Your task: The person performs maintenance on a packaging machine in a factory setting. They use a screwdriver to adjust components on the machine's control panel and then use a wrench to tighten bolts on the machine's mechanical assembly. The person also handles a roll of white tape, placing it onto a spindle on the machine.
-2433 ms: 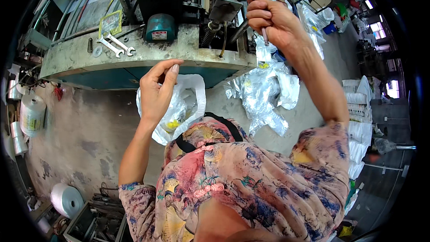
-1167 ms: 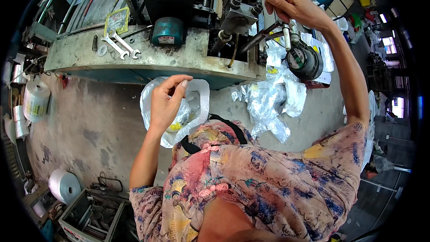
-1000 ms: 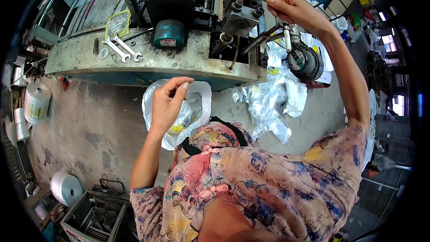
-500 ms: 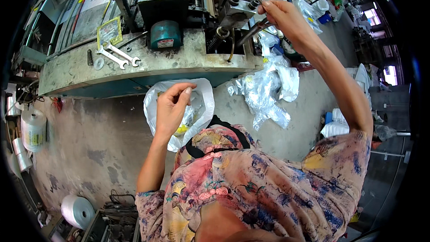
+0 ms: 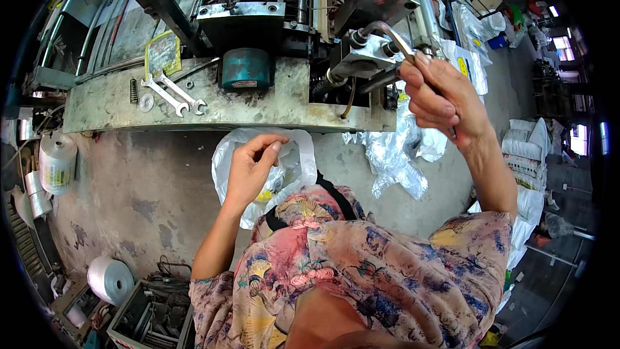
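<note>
**Curved metal tube gripped at the machine's right end**

Curved grey metal tube [image 5: 387, 31] is arching out of a grey metal block fitting [image 5: 357, 58] near the right end of the worn grey machine bed [image 5: 271, 106]. The right hand [image 5: 442, 100] is reaching up to it, fingers curled closed around the tube's lower end, and a thin dark rod-like piece is showing below the palm; what that piece is cannot be told. The left hand [image 5: 248, 171] is hovering lower, out past the bed's front edge, thumb and forefinger pinched together; whether anything tiny is sitting between them cannot be told. Just behind that hand, a translucent white plastic bag [image 5: 294, 155] with something yellow inside is sitting on the stained concrete floor [image 5: 142, 187].

Along the bed's front left part, two silver open-ended spanners [image 5: 171, 94] are lying side by side, with a steel washer [image 5: 146, 102] and a small coil spring [image 5: 134, 90] just beside them. A teal round motor housing [image 5: 245, 70] is standing near the bed's middle. Crumpled clear plastic film [image 5: 403, 155] is hanging below the bed's right corner. A white spool of thread [image 5: 110, 280] is resting on the floor, far left.
</note>
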Available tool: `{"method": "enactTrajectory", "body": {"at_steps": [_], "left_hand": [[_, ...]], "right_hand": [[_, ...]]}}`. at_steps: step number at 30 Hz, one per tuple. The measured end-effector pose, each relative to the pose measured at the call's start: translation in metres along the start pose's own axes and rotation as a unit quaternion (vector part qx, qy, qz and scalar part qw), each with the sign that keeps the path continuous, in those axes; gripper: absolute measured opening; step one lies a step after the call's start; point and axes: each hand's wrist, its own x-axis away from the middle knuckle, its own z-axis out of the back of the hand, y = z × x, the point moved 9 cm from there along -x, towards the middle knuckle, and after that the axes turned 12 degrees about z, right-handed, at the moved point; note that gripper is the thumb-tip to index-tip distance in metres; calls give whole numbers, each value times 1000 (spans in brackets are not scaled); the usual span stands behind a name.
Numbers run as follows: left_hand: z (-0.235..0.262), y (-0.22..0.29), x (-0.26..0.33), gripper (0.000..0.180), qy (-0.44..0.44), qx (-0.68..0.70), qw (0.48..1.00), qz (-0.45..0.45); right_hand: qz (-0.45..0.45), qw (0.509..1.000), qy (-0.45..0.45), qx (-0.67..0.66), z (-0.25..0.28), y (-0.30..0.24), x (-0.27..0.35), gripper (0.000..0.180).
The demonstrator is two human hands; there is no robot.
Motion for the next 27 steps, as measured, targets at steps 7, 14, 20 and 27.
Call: {"method": "enactTrajectory", "body": {"at_steps": [7, 14, 20, 27], "left_hand": [[16, -10, 3, 18, 19, 18, 999, 45], [-27, 24, -8, 17, -33, -38, 999, 1], [-76, 72, -4, 16, -94, -110, 985, -96], [-66, 33, 5, 19, -83, -93, 992, -18]], "right_hand": [[2, 987, 48, -150, -15, 13, 5, 31], [44, 984, 83, -154, -28, 14, 6, 28], [61, 990, 105, 70, -21, 2, 8, 24], [82, 991, 19, 100, -18, 1, 5, 21]]}}
